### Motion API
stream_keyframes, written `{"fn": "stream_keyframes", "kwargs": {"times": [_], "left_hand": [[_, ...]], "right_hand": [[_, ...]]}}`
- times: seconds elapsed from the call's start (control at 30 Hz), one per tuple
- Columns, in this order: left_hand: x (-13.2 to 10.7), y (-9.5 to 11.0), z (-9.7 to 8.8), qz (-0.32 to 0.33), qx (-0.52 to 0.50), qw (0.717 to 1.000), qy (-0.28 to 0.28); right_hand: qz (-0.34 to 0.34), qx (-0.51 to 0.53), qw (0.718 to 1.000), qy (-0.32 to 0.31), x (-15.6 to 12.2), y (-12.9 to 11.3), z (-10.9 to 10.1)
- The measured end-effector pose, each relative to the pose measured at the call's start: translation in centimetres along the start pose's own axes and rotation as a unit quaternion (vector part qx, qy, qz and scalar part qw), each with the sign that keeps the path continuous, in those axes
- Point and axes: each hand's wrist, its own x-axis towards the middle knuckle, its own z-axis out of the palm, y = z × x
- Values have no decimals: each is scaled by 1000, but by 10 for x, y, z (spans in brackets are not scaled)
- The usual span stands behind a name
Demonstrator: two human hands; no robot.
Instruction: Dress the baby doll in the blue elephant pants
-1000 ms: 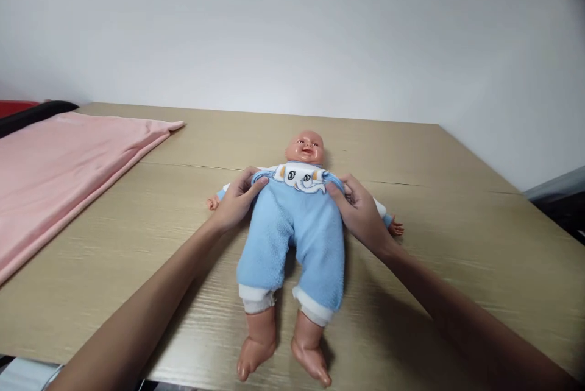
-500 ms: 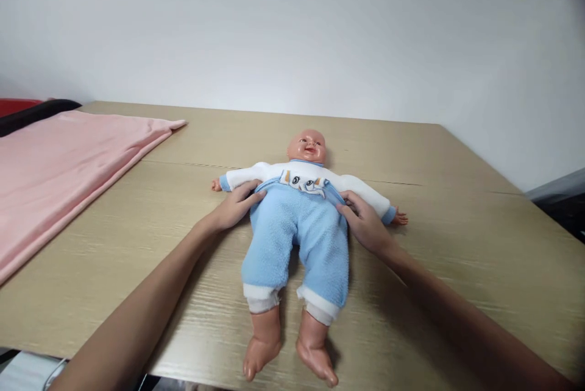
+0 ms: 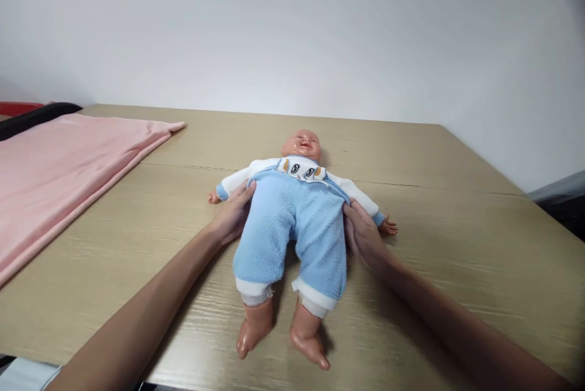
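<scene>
A baby doll (image 3: 302,143) lies on its back on the wooden table (image 3: 434,159), head away from me, bare feet near the front edge. It wears a white top with an elephant patch and light blue fleece trousers (image 3: 295,232). My left hand (image 3: 233,214) presses against the trousers' left side at the doll's waist, fingers closed on the fabric. On the opposite side my right hand (image 3: 363,234) grips the trousers below the doll's arm. The fingertips of both hands are tucked under the body.
A pink blanket (image 3: 55,172) is spread over the table's left part, with a black and red object (image 3: 31,112) behind it. A white wall rises behind the table. A dark object (image 3: 562,196) stands past the right edge.
The trousers' waistband has gone up the doll's chest, covering more of the elephant patch. Both hands slid lower along the doll's sides, and the doll shifted slightly towards me and left.
</scene>
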Motion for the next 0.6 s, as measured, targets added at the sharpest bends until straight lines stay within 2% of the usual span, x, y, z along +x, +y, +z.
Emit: {"fn": "stream_keyframes", "kwargs": {"times": [0.1, 0.27, 0.4, 0.5, 0.6], "left_hand": [[-2, -8, 8, -33, -35, 999, 18], [4, -13, 6, 2, 18, 999, 42], [6, -11, 6, -30, -5, 999, 17], [6, -8, 5, -65, -39, 997, 6], [5, -7, -1, -58, -50, 997, 1]], "right_hand": [[-14, -15, 1000, 7, 0, -2, 8], [-21, -51, 998, -3, -1, -11, 10], [8, -33, 999, 0, 1, -12, 6], [2, -15, 1000, -14, 2, -12, 4], [-2, -6, 1000, -3, 3, -14, 4]]}}
